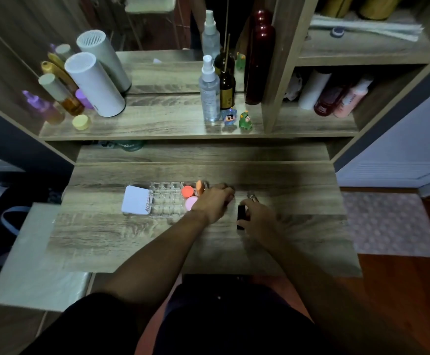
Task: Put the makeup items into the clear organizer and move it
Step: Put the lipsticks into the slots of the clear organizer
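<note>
Two bare hands work beside a clear organizer on a wooden tabletop.

The left grip is curled at the right end of the clear organizer; whether it holds anything cannot be told. Just left of it, an orange-red sponge and a pink one sit inside. The right grip closes on an upright black lipstick, with a silvery tube just beyond.

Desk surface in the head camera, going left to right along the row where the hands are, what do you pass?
White card → clear organizer → pink puff → left hand → black tube → right hand.
</note>
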